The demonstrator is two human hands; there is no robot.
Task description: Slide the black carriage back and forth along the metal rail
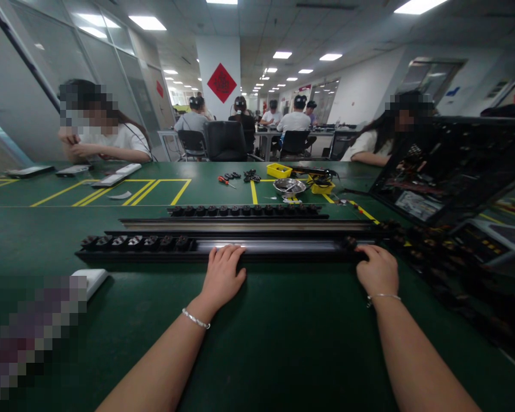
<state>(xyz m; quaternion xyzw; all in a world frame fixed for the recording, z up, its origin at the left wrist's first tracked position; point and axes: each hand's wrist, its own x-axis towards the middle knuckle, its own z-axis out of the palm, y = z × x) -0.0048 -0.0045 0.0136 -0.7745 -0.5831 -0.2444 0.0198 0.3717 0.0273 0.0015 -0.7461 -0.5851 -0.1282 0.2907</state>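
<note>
A long black rail (283, 257) lies crosswise on the green table, its inside a shiny metal channel. Several black socket-like modules (135, 242) fill its left part. My left hand (225, 272) rests on the rail's near edge, palm down with fingers apart, right of those modules. Near the rail's right end, my right hand (377, 269) has its fingers closed at a small dark module (349, 243). Behind are another rail (249, 226) without modules showing and a shorter black strip (244, 211) with a row of modules.
Many dark modules (446, 263) lie at the right, beside a black open case (450, 166). Farther back are a metal bowl (289, 186), yellow bins (278, 170) and a red screwdriver (226, 182). A white-ended object (92, 280) lies at left. Two people sit across the table.
</note>
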